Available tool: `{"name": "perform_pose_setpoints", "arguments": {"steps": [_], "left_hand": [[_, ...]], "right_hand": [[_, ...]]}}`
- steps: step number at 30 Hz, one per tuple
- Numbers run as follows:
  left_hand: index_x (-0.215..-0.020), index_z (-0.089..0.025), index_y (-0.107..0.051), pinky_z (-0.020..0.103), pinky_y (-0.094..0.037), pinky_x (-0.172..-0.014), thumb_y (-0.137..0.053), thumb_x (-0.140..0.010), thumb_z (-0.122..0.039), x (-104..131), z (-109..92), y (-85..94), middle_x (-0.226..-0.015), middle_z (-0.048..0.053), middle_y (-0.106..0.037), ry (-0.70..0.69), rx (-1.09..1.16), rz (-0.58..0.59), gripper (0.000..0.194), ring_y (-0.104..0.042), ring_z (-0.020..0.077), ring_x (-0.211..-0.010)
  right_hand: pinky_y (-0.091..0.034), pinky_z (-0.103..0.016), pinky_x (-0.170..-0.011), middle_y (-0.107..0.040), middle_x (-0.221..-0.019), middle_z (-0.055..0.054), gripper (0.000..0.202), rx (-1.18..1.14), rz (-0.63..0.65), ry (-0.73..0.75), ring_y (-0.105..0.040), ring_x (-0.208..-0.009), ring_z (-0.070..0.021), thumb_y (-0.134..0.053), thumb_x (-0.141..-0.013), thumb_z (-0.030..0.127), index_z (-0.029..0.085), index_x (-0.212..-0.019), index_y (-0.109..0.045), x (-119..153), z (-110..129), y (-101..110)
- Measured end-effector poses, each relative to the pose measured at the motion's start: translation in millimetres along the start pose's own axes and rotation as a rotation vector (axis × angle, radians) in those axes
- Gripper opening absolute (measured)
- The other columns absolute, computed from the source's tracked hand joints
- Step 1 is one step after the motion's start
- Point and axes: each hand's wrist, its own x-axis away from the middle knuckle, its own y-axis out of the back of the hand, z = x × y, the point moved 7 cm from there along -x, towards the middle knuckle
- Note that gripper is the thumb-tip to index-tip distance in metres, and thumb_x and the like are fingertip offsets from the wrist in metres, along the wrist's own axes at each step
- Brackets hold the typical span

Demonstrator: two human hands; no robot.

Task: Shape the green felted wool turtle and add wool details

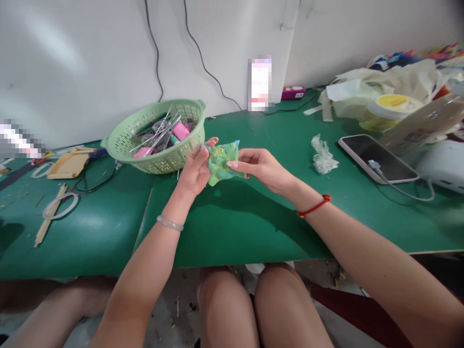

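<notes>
A flat, uneven green piece [221, 164] with yellow and blue patches is held up above the green table [224, 227]. My left hand [195, 169] grips its left edge, the thumb along the side. On its right side my right hand [263, 168] pinches it, thumb on the face and fingers behind. What the piece is made of is hard to tell. Just behind my left hand stands a light green basket [163, 164] with metal rods, pink pieces and dark packets in it.
Crumpled clear plastic [324, 155], a phone [379, 158] with a cable, and a yellow-lidded tub [395, 106] lie to the right. Left are a white ring [60, 206], wooden strips [50, 217] and a tan tray [70, 163]. Another person's leg shows at lower left.
</notes>
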Motion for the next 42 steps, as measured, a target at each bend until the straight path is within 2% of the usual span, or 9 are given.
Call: {"name": "perform_pose_setpoints", "arguments": {"steps": [4, 7, 12, 16, 21, 28, 32, 36, 42], "left_hand": [[-0.087, -0.025, -0.076, 0.042, -0.058, -0.112, -0.091, -0.075, -0.055, 3.0, -0.7, -5.1, -0.122, 0.001, -0.078, 0.028, 0.002, 0.028, 0.036, -0.061, 0.0305, -0.142], [-0.091, -0.026, -0.076, 0.042, -0.057, -0.113, -0.086, -0.082, -0.054, 3.5, -1.5, -5.1, -0.127, 0.001, -0.076, 0.048, 0.021, 0.017, 0.031, -0.061, 0.0290, -0.141], [-0.084, -0.026, -0.074, 0.039, -0.057, -0.112, -0.089, -0.082, -0.045, 2.2, 0.4, 1.3, -0.125, -0.002, -0.077, 0.062, 0.053, -0.019, 0.024, -0.066, 0.0254, -0.134], [-0.087, -0.026, -0.075, 0.041, -0.056, -0.114, -0.085, -0.085, -0.050, 2.2, 1.6, 2.7, -0.128, -0.001, -0.077, 0.067, 0.062, -0.030, 0.026, -0.065, 0.0259, -0.137], [-0.083, -0.028, -0.077, 0.039, -0.058, -0.111, -0.094, -0.074, -0.049, 0.6, -2.2, 4.2, -0.123, -0.003, -0.079, 0.010, 0.086, -0.013, 0.029, -0.070, 0.0246, -0.126], [-0.080, -0.026, -0.074, 0.040, -0.053, -0.117, -0.087, -0.084, -0.046, 0.5, -1.4, 9.3, -0.121, -0.003, -0.078, 0.027, 0.085, -0.082, 0.024, -0.065, 0.0239, -0.137], [-0.083, -0.026, -0.073, 0.043, -0.055, -0.116, -0.089, -0.080, -0.051, 1.7, -4.3, 3.8, -0.125, -0.001, -0.077, 0.024, 0.066, -0.042, 0.030, -0.060, 0.0286, -0.143], [-0.100, -0.026, -0.075, 0.050, -0.057, -0.115, -0.092, -0.074, -0.047, 6.2, -5.1, -12.0, -0.134, 0.005, -0.073, 0.067, 0.023, 0.085, 0.037, -0.053, 0.0351, -0.150], [-0.092, -0.025, -0.074, 0.052, -0.057, -0.113, -0.087, -0.080, -0.037, 10.3, -4.0, -16.1, -0.136, 0.005, -0.072, 0.074, -0.027, 0.083, 0.021, -0.049, 0.0369, -0.153]], "right_hand": [[-0.033, -0.026, -0.055, -0.060, -0.073, 0.001, 0.052, -0.018, 0.002, -0.007, -0.048, -0.065, -0.0095, -0.094, -0.064, 0.061, 0.017, -0.075, -0.070, 0.9, 2.0, -0.7], [-0.033, -0.026, -0.054, -0.060, -0.072, 0.002, 0.050, -0.029, 0.015, -0.003, -0.047, -0.065, -0.0094, -0.096, -0.063, 0.058, 0.017, -0.075, -0.071, 0.9, 2.9, -2.0], [-0.032, -0.027, -0.055, -0.061, -0.072, 0.001, 0.047, -0.034, 0.015, 0.005, -0.046, -0.065, -0.0095, -0.097, -0.062, 0.054, 0.017, -0.076, -0.072, 0.4, 4.3, -2.5], [-0.033, -0.027, -0.056, -0.062, -0.073, 0.001, 0.047, -0.036, 0.015, 0.009, -0.046, -0.066, -0.0102, -0.097, -0.062, 0.054, 0.018, -0.076, -0.072, 0.9, 5.9, -2.7], [-0.033, -0.028, -0.057, -0.063, -0.074, 0.001, 0.048, -0.032, 0.008, 0.012, -0.046, -0.066, -0.0102, -0.098, -0.060, 0.053, 0.017, -0.074, -0.071, 1.1, 6.4, -2.1], [-0.031, -0.028, -0.057, -0.057, -0.069, 0.002, 0.050, -0.008, 0.020, 0.025, -0.043, -0.066, -0.0103, -0.097, -0.061, 0.057, 0.017, -0.072, -0.068, 0.7, 5.8, -0.9], [-0.031, -0.027, -0.056, -0.056, -0.069, 0.002, 0.051, -0.012, 0.012, 0.030, -0.043, -0.065, -0.0098, -0.097, -0.060, 0.059, 0.018, -0.070, -0.068, 1.0, 7.9, 0.3], [-0.032, -0.027, -0.056, -0.059, -0.070, 0.002, 0.051, -0.017, 0.012, 0.019, -0.045, -0.065, -0.0104, -0.096, -0.061, 0.060, 0.019, -0.071, -0.068, 1.5, 8.9, -0.1], [-0.032, -0.027, -0.055, -0.062, -0.072, 0.001, 0.047, -0.034, 0.014, 0.014, -0.046, -0.064, -0.0104, -0.095, -0.064, 0.058, 0.019, -0.078, -0.073, 1.6, 7.7, 0.4]]}}
